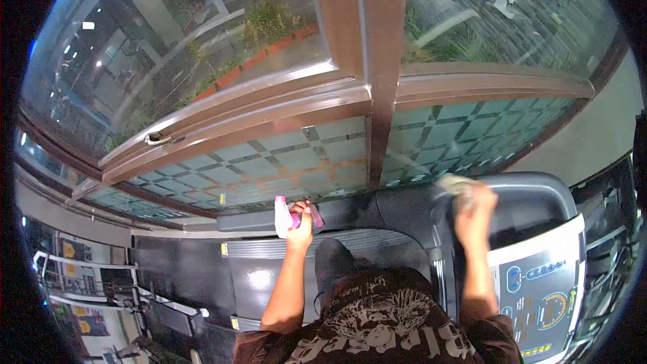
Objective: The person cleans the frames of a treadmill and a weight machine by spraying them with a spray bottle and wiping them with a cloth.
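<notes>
My left hand (pixel 301 226) is wrapped round a white and pink spray bottle (pixel 282 218), out over the treadmill's side rail. My right hand (pixel 476 210) grips a pale cloth (pixel 455 184), held near the lower edge of the frosted glass panel (pixel 472 136). Both hand and cloth are slightly blurred. Just below and to the right of that hand lies the black handrail and console frame of the treadmill (pixel 532 192). Its display panel (pixel 542 300), with printed dials and buttons, faces up beside my right forearm.
Brown window frames (pixel 383 87) cross in front of me, with a small latch (pixel 162 138) on the left pane. Below lie the treadmill's ribbed side rail (pixel 259 248) and dark belt (pixel 259 280). Gym equipment (pixel 172 313) stands at the lower left.
</notes>
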Demonstrator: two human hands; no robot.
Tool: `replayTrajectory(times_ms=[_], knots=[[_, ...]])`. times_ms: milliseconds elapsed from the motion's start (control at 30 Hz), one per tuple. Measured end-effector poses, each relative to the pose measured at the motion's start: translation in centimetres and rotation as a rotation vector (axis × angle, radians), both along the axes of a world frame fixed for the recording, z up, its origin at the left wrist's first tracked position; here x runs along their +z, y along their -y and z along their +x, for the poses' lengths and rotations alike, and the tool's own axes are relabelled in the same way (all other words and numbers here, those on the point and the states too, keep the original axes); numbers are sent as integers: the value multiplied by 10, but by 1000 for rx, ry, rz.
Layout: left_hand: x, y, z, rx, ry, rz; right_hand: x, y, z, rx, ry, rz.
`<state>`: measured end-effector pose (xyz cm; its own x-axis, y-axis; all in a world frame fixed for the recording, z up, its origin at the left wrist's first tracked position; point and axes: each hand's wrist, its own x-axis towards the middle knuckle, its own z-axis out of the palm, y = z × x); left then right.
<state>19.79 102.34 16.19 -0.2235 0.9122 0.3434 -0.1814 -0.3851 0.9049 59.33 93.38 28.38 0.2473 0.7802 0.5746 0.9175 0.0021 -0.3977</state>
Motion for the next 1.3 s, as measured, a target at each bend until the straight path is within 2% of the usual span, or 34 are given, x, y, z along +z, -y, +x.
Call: replayTrajectory(times_ms=[33, 67, 100, 133, 167, 233, 300, 333, 400, 433, 467, 500, 533, 567, 633, 733, 800, 833, 867, 933, 967, 1033, 1067, 1100, 1167, 1233, 1300], knots=[[-4, -1, -2, -15, -8, 18, 20, 7, 22, -145, 89, 28], [-8, -1, -3, -8, -8, 29, 37, 13, 44, -294, 127, 189], [-12, -2, -3, -3, -8, 39, 28, 24, 96, -358, 191, 291], [-14, -2, -3, 2, -7, 51, 41, 36, 114, -641, 422, 246], [-12, -3, -4, 7, -52, 39, 38, 45, 133, -857, 452, 232], [-3, 0, -5, 14, -142, 17, 38, 51, 140, -1036, 356, -23], [5, 2, -1, 9, -88, -12, 18, 42, 126, -954, 272, -158], [8, 3, 0, 9, -63, -26, -18, 40, 132, -816, 244, -53], [6, 4, 0, 18, -33, -34, -45, 25, 89, -679, 93, -1], [6, 3, 1, 21, -18, -36, -55, 21, 74, -554, 155, 143], [3, 2, 0, 22, -16, -35, -91, 22, 69, -525, 77, 61], [-1, 2, -1, 20, -16, -35, -99, 19, 44, -417, -22, 91], [-4, 1, -2, 16, -17, -35, -112, 22, 23, -372, -30, -13], [-6, 0, -3, 20, -13, -38, -99, 21, -4, -253, -107, -55], [-9, 0, -4, 31, -3, -47, -60, 31, -37, -219, -113, -458], [-6, 1, -4, 17, -39, -26, -47, 33, -9, 47, -377, -316], [-5, -2, -5, 3, -44, 1, -27, 37, 17, 31, -348, -134], [-6, 0, -6, -4, -47, 11, -4, 36, 19, -137, -428, -16], [-5, 1, -6, 11, -49, 4, 20, 32, 27, -176, -277, 151], [1, 3, -3, 33, -49, -8, 22, 28, 71, -406, -66, 346], [2, 3, -3, 47, -93, -40, 31, 22, 79, -497, 93, 361], [4, 5, -4, 77, -183, -100, 13, 7, 94, -584, 150, 323], [1, 4, -5, 70, -175, -65, -3, 0, 92, -672, 126, 164], [1, 3, -3, 70, -128, -59, 5, -5, 66, -728, 153, 26], [2, 4, -1, 74, -39, -51, -2, -10, 40, -602, 148, -48], [-4, 2, -3, 71, -49, -5, 6, -11, -5, -434, 112, -182], [-6, 1, -2, 54, -28, -6, -16, -10, -39, -256, 76, -194]])
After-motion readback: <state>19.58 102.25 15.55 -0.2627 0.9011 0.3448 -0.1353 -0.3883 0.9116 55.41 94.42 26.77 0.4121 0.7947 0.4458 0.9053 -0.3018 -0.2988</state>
